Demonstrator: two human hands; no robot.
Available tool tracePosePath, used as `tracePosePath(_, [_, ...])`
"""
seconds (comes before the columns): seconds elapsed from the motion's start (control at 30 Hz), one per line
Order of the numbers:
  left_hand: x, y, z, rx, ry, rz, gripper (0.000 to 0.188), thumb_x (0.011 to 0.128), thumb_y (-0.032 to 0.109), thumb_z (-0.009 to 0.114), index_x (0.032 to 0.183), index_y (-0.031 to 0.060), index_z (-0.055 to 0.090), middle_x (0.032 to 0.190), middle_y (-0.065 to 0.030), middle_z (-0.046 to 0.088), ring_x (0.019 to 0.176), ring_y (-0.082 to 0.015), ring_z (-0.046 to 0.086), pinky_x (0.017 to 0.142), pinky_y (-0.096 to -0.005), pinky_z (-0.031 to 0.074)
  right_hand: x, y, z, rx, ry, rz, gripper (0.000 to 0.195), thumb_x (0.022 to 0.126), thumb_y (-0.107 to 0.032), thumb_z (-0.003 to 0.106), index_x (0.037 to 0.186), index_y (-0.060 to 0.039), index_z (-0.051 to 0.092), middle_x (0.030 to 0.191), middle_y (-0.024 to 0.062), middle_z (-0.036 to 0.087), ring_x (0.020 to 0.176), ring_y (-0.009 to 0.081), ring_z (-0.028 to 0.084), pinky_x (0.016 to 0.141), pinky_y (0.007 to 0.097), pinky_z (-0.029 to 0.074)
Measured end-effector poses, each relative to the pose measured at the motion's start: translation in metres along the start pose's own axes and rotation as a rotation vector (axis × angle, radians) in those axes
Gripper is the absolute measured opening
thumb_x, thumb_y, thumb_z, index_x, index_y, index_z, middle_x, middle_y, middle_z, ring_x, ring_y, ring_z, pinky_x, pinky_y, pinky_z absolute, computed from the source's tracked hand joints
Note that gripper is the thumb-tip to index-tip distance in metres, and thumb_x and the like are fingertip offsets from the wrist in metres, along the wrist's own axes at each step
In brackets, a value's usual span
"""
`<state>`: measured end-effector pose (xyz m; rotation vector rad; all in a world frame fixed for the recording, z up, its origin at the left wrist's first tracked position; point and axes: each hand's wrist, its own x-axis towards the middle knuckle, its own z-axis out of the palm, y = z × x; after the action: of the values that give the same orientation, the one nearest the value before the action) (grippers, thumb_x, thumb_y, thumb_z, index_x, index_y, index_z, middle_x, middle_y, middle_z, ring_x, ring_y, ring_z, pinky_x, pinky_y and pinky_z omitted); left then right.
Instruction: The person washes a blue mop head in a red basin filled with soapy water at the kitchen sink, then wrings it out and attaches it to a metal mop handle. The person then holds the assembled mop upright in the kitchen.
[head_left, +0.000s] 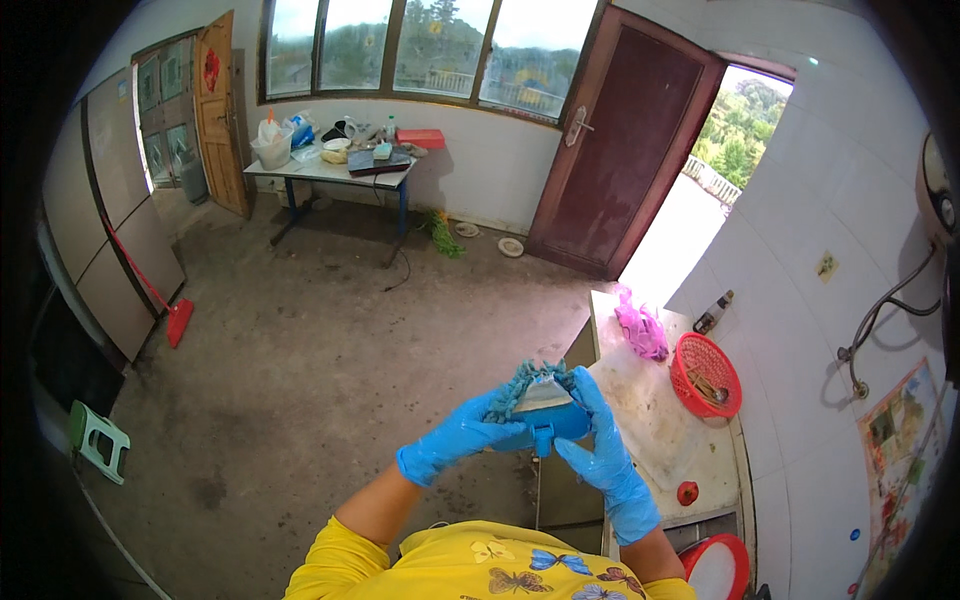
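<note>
Both my hands wear blue disposable gloves and hold a blue flat mop head (559, 422) in front of my body. Teal chenille strands (513, 391) of its pad stick out along the far edge and left end. A pale fabric piece (546, 394) shows on its upper face, and a small blue plastic joint (543, 436) faces me. My left hand (469, 433) grips the left end, thumb along the near side. At the right end, my right hand (602, 442) has its fingers on the far edge and its thumb near the joint. The pad's underside is hidden.
To the right, a worktop (637, 405) bears a pink plastic bag (641, 330), a red basket (705, 375) with utensils, and a bottle (713, 312). A red-rimmed basin (739, 562) stands nearer. A red broom (178, 322), a green stool (101, 442) and a cluttered table (262, 168) lie beyond.
</note>
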<state>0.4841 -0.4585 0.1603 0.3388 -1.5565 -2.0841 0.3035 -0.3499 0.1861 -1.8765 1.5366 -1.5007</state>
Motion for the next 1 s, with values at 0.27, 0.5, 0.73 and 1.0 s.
tracePosePath(0.27, [0.013,0.005,-0.001,0.199,-0.097,0.006,0.060,0.085,0.021,0.061,0.136,0.0044,0.034,0.132,-0.0106,0.043,0.118,-0.0189,0.042,0.100,-0.0338,0.035,-0.013,0.035,-0.004,0.392,0.051,0.587,0.041,0.078,-0.017,0.069,0.113,-0.0024,0.056,0.099,0.0075,0.062,0.089,0.0162,0.058,0.078,0.0294,0.049])
tracePosePath(0.5, [0.022,-0.050,-0.026,0.384,0.633,0.540,0.013,0.083,0.015,0.064,0.091,0.0061,0.059,0.086,-0.0049,0.060,0.075,-0.0142,0.055,0.070,-0.0273,0.047,-0.005,0.035,-0.022,0.613,0.262,0.635,0.038,0.085,-0.016,0.061,0.119,-0.0036,0.051,0.098,0.0083,0.062,0.078,0.0170,0.062,0.064,0.0289,0.054])
tracePosePath(0.73, [0.025,-0.038,0.007,1.010,0.554,0.720,0.024,0.072,0.027,0.072,0.065,0.0076,0.059,0.070,-0.0104,0.057,0.062,-0.0238,0.054,0.054,-0.0330,0.042,-0.012,0.049,-0.017,0.637,0.258,0.613,0.039,0.085,-0.018,0.060,0.120,-0.0028,0.051,0.102,0.0071,0.061,0.085,0.0156,0.061,0.071,0.0283,0.052])
tracePosePath(1.0, [0.044,-0.042,0.006,1.109,0.490,0.826,0.024,0.072,0.025,0.067,0.063,0.0077,0.053,0.061,-0.0122,0.050,0.055,-0.0279,0.050,0.050,-0.0390,0.038,-0.009,0.044,-0.015,0.540,0.228,0.641,0.039,0.085,-0.016,0.060,0.120,-0.0020,0.051,0.105,0.0069,0.060,0.089,0.0153,0.059,0.075,0.0265,0.050])
